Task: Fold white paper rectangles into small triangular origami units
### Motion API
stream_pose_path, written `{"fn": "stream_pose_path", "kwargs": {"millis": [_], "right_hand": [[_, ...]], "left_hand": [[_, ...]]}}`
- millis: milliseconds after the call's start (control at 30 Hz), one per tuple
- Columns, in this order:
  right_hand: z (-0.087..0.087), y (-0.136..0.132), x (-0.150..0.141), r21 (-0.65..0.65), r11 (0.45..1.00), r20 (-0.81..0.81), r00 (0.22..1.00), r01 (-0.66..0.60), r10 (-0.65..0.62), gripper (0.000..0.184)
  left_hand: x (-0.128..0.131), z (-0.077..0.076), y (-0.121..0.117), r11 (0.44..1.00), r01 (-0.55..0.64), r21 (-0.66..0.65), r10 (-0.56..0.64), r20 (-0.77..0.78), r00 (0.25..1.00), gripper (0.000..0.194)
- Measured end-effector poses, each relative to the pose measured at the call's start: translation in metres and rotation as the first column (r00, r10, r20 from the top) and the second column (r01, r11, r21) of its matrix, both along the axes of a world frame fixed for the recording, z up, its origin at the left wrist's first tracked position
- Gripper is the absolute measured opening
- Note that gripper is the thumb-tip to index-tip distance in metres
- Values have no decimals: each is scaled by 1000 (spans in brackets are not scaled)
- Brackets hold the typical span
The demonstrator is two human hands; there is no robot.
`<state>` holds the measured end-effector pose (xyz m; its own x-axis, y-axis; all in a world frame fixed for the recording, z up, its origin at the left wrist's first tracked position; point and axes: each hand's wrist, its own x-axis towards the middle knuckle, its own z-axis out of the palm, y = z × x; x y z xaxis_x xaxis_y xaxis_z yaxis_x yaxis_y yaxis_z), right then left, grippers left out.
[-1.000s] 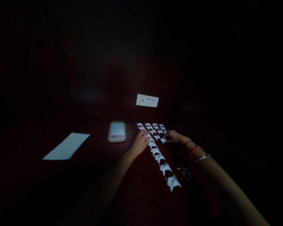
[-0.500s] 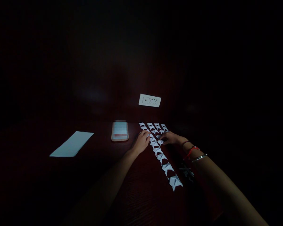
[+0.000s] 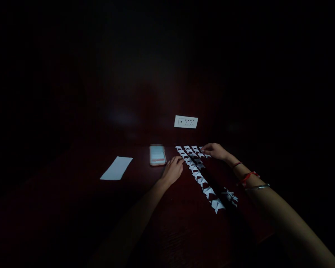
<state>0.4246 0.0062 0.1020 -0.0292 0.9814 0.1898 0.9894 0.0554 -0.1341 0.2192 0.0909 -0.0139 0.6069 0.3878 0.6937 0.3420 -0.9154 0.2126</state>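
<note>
Here I see the left hand curled palm-down beside the papers running eleven to five o'clock; at its two o'clock, the right hand bends over others. I can't tell either grip.

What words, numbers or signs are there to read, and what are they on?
None can be read.
Phone screen: too blurred and blocky to read.
Wall socket: holes show, but no readable label.
Flat white paper: no writing visible.
Folded paper pieces: no writing visible.
</note>
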Motion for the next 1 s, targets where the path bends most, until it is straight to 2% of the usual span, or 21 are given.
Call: {"fn": "stream_pose_path", "kwargs": {"millis": [100, 233, 333, 433, 500, 633, 900, 1000], "right_hand": [[-6, -1, -53, -35, 999, -61, 997, -40, 38, 24], [-38, 8, -145, -86, 989, -102, 988, -124, 115, 21], [-64, 15, -206, -77, 988, -96, 988, -130, 123, 20], [-83, 21, -245, -47, 991, -85, 989, -125, 121, 22], [-91, 25, -260, -20, 993, -75, 991, -115, 113, 24], [-101, 32, -271, 25, 993, -46, 993, -111, 113, 27], [-104, 41, -277, 51, 986, 9, 987, -159, 159, 26], [-106, 42, -279, 86, 979, 10, 983, -185, 185, 26]], "left_hand": [[-61, 15, -3, 998, 33, 55, -29, -81, 996, 30], [-167, 25, 6, 997, -27, 72, 35, -121, 992, 32], [-240, 18, 13, 979, -205, 24, 206, -102, 973, 29], [-284, 4, 17, 950, -312, -3, 310, -107, 945, 27], [-296, -4, 20, 928, -373, -21, 369, -109, 923, 27], [-297, -14, 28, 908, -416, -52, 401, -179, 898, 27], [-292, -22, 41, 868, -481, -127, 432, -288, 855, 40], [-289, -21, 45, 876, -462, -140, 407, -302, 862, 40]]}}
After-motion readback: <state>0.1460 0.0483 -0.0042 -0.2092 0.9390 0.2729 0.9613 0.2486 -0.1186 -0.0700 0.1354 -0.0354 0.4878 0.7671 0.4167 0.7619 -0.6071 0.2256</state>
